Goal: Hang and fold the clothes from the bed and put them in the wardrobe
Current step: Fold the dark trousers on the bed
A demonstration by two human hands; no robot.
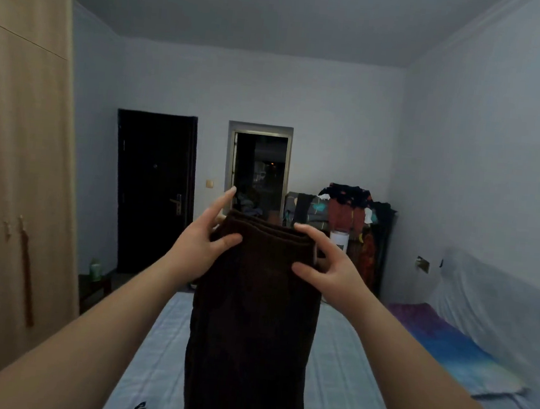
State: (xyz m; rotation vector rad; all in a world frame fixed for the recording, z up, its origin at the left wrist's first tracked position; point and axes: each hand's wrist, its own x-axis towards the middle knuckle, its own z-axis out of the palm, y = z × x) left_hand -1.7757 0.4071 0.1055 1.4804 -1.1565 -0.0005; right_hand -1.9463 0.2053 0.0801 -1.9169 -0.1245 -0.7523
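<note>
The wardrobe (13,146) stands closed at far left. The left hand (200,250) pinches the top left corner of the dark brown garment (251,328), thumb in front, forefinger raised. The garment hangs folded lengthwise over the bed (344,376). The right hand (330,269) pinches its top right corner; a clothes pile (357,212) sits beyond

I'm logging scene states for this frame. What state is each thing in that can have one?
Brown garment: held up over the bed, hanging, top edge doubled.
Left hand: pinches the garment's top left.
Right hand: pinches its top right.
Wardrobe: doors closed.
Dark door: closed.
Doorway: open, dark beyond.
Clothes rack: draped with clothes.
</note>
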